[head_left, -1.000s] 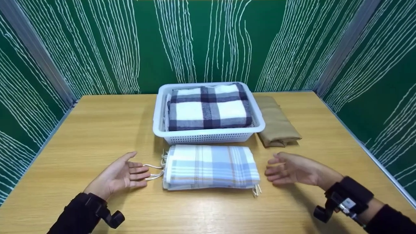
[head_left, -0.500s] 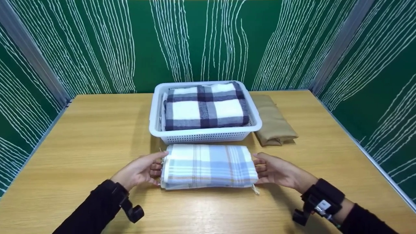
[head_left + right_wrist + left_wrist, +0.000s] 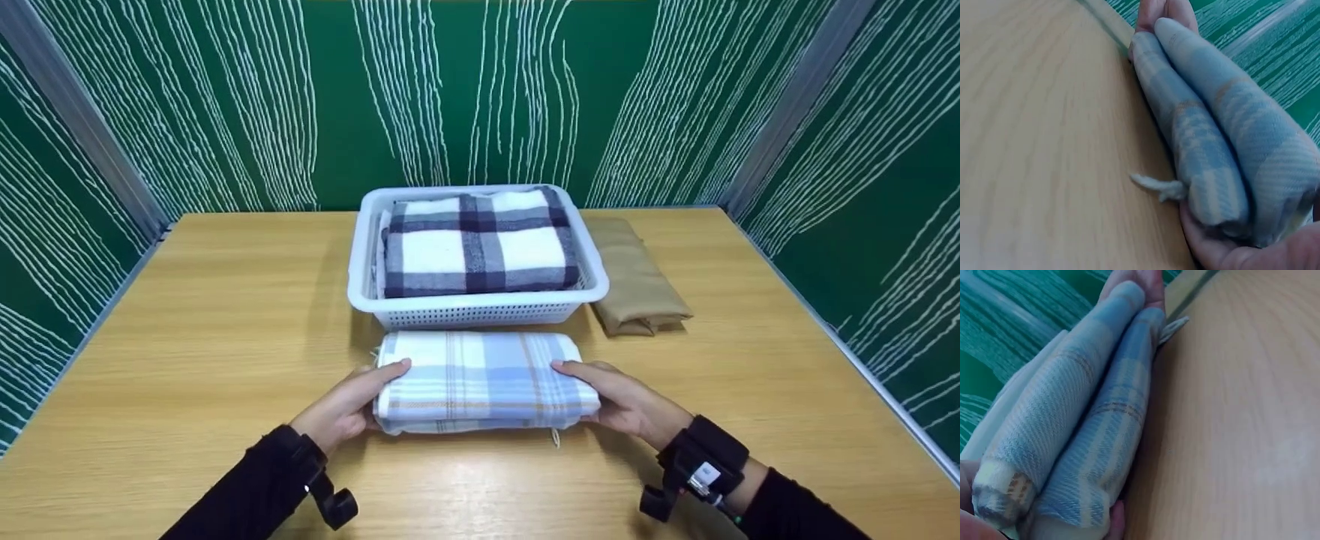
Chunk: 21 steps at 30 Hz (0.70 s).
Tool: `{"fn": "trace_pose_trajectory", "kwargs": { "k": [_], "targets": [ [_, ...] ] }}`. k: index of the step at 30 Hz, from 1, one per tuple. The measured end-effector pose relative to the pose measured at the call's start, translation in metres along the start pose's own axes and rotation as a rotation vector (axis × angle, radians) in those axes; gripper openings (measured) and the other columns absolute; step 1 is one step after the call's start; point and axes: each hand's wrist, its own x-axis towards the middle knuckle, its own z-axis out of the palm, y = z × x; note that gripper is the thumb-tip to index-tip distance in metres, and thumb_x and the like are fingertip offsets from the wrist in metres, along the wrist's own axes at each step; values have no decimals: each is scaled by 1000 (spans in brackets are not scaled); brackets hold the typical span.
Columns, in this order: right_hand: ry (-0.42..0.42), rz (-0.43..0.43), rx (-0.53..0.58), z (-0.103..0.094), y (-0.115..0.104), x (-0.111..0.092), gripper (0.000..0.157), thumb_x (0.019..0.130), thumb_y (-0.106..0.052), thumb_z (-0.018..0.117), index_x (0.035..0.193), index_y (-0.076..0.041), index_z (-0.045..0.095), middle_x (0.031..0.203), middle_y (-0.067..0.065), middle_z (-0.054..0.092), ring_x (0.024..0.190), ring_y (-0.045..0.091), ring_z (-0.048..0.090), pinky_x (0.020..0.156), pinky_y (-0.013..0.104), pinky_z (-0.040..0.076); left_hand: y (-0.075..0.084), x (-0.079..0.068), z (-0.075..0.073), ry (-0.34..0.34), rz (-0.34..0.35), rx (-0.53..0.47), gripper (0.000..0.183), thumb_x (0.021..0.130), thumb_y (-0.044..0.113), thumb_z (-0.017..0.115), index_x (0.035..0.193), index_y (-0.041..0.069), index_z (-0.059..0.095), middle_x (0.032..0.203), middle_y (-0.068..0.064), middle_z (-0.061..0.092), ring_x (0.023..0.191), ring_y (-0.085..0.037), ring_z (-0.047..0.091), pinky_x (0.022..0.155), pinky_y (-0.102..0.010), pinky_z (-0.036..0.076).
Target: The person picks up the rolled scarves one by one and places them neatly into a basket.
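A folded blue and white plaid scarf [image 3: 480,382] with fringed ends lies in front of the basket in the head view. My left hand [image 3: 352,401] grips its left end, thumb on top and fingers hidden beneath. At the opposite end my right hand [image 3: 626,394] holds it the same way. Both wrist views show the scarf's two thick folded layers; the left wrist view has the folded edge [image 3: 1117,422] close over the tabletop. In the right wrist view a fringe tassel [image 3: 1157,185] sticks out near my right fingers [image 3: 1213,250].
Behind the scarf stands a white plastic basket [image 3: 480,311] holding a folded dark-and-white checked cloth [image 3: 480,244]. A folded tan cloth [image 3: 637,281] lies right of the basket. Green panels [image 3: 345,105] with white lines border the wooden table [image 3: 247,300] at the back and sides.
Both hands have moved inward from beside the scarf to its ends and taken hold of it, thumbs now on top. The ends are squeezed in slightly. The basket stays put.
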Motion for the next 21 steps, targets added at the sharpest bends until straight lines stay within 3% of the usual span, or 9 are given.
{"fn": "trace_pose_trajectory", "kwargs": {
  "k": [7, 10, 15, 21],
  "targets": [
    [-14, -24, -33, 8, -4, -17, 19, 99, -16, 51, 104, 1, 59, 95, 12, 68, 88, 21, 67, 80, 34, 54, 0, -26, 3, -55, 41, -13, 39, 97, 29, 55, 124, 0, 51, 91, -11, 70, 83, -25, 68, 65, -46, 55],
    [-18, -37, -57, 14, -11, -28, 18, 98, -16, 52, 105, 0, 59, 94, 11, 68, 87, 20, 67, 79, 32, 54, 5, -40, 5, -82, 60, -7, 39, 97, 30, 55, 122, 0, 54, 92, -11, 70, 83, -24, 68, 67, -46, 56],
    [-35, -66, -72, 25, -31, -49, 16, 94, -14, 58, 103, -2, 63, 95, 10, 68, 86, 18, 66, 79, 30, 53, 24, -61, 7, -120, 73, -45, 36, 97, 29, 55, 120, 2, 56, 95, -9, 70, 86, -23, 67, 72, -42, 54],
    [-146, -145, -84, 34, -63, -65, 16, 95, -11, 56, 105, -4, 66, 99, 10, 68, 92, 18, 64, 84, 29, 50, 59, -78, 7, -140, 114, -70, 35, 96, 23, 56, 122, 0, 54, 98, -9, 68, 88, -22, 66, 73, -37, 54]
  ]
}}
